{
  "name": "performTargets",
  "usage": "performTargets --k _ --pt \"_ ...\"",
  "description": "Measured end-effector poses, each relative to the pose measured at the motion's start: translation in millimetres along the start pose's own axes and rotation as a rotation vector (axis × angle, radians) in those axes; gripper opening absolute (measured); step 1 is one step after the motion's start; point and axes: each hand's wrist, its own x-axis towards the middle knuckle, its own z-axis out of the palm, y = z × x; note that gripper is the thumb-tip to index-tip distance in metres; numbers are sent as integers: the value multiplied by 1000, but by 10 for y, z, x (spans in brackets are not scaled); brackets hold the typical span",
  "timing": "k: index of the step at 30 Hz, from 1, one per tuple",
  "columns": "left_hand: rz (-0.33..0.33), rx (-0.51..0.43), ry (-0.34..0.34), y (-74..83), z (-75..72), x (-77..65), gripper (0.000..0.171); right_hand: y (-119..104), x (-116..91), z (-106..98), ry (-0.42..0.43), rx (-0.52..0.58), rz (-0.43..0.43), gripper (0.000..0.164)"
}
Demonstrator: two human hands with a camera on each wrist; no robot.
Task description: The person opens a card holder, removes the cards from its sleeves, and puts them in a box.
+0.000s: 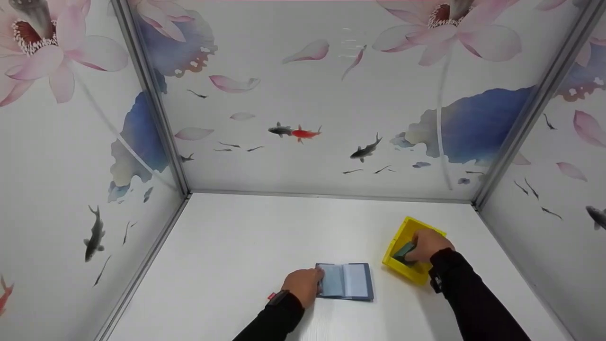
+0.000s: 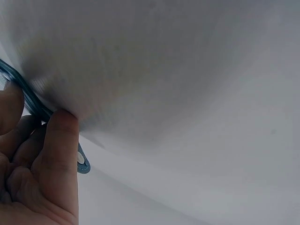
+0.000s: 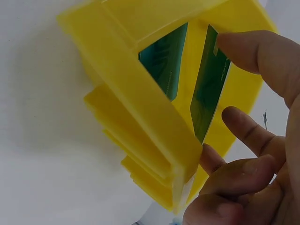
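Note:
In the head view, my left hand grips the left edge of a blue card holder that lies spread at its clear sleeves. The left wrist view shows the holder's dark edge between thumb and fingers, and a strap tab with a snap sticks out beyond them. My right hand reaches into a yellow plastic bin and pinches a green card, the thumb on its upper edge. A second green card shows inside the bin in the right wrist view.
The bin stands to the right of the card holder on a white tabletop. Panels printed with lotus flowers and fish enclose it at the back wall, the left wall and the right wall.

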Motion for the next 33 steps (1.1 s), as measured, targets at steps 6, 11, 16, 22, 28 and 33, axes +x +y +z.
performTargets --k 6,11,16,22,28,33 --pt "-33 -17 -47 26 -47 0 42 -53 58 -13 -20 -30 16 45" --pt "-37 -34 -61 62 -117 -14 41 -38 51 6 -49 -39 19 52" --pt "-29 -32 -42 50 -122 -17 37 -43 67 30 -48 -70 15 49" --pt "-16 -32 -35 25 -96 -19 36 -72 76 58 -46 -148 3 32" --pt "-16 -3 -20 18 -67 -21 36 -122 59 47 -35 -205 -25 27" --pt "-37 -29 -25 2 -44 -6 35 -159 94 55 -23 -209 -12 24"
